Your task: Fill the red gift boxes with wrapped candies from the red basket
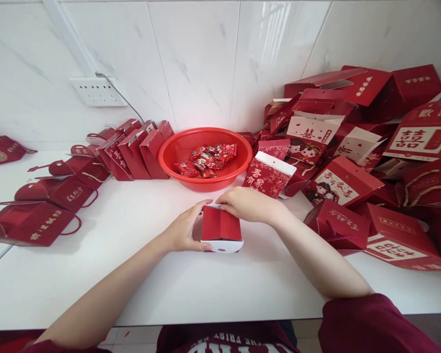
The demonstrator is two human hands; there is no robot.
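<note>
A small red and white gift box (221, 226) stands on the white table in front of me, its red top flaps folded in and meeting along the middle. My left hand (186, 230) grips the box's left side, thumb at the near corner and fingers at the far one. At the far edge, the fingers of my right hand (242, 202) pinch the top of the box, where a pale flap partly shows. Just beyond stands a red plastic basket (206, 184) with several wrapped candies (209, 159) in it.
Folded red boxes (132, 152) line the left side, with handled ones (36, 223) nearer me. A large heap of red boxes (353, 191) fills the right. A socket panel (97, 92) with a grey cable is on the tiled wall. The table's front edge (206, 322) runs close to me.
</note>
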